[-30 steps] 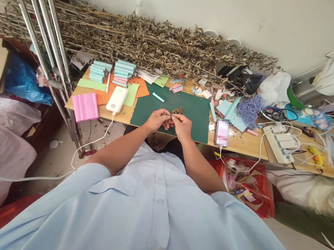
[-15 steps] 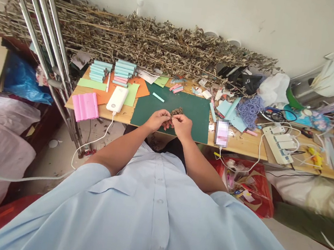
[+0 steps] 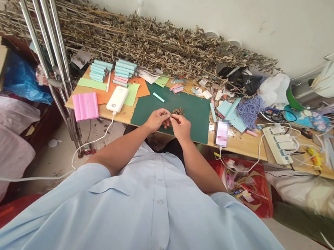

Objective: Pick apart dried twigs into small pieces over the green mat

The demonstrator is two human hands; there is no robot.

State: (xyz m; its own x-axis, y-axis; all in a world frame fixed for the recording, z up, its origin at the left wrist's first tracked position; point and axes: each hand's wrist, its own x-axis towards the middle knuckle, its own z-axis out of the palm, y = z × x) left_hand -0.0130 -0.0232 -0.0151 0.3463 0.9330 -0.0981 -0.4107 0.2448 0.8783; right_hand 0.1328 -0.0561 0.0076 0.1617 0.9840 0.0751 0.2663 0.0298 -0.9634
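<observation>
Head view: left hand point(image 3: 157, 120) and right hand point(image 3: 181, 127), each grip pinched narrow, meet beside crinkled dried leaves point(image 3: 178, 111).

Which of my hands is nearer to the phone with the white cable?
Your right hand: it is over the green mat, left of the phone. Your left hand is farther left, beyond the right one.

Left hand point(image 3: 158, 119) and right hand point(image 3: 181, 126) meet over green mat point(image 3: 196, 122); anything between fingertips too small to tell. Leaf clump point(image 3: 178, 111) lies at their one o'clock, blue roll point(image 3: 158, 97) at eleven.
</observation>
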